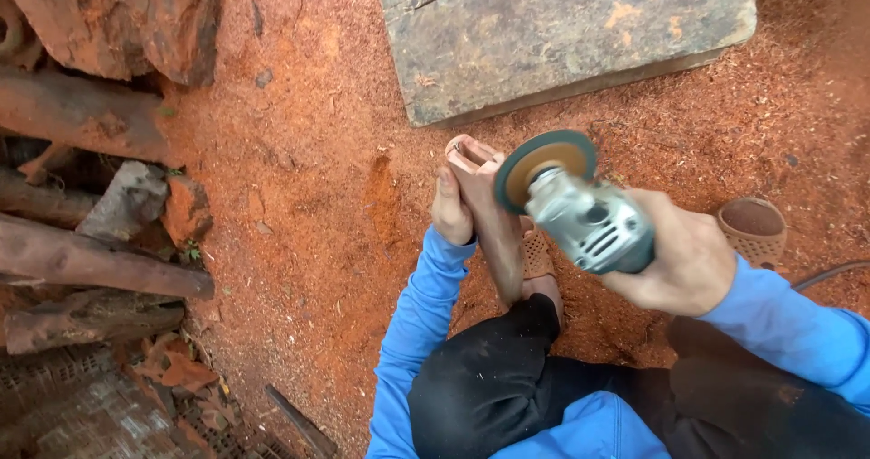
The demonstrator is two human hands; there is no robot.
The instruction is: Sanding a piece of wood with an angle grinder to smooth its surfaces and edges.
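Observation:
My right hand grips a grey angle grinder whose round disc sits against the upper end of a long reddish carved wood piece. My left hand holds that wood piece from its left side, fingers wrapped around it. The wood piece stands tilted, its lower end resting by my foot in a brown perforated sandal. Both arms wear blue sleeves, and my dark trousers fill the bottom of the view.
Red sawdust covers the ground. A thick grey wooden slab lies at the top. Rough logs and wood chunks are stacked at the left. Another brown sandal and a dark cable are at the right.

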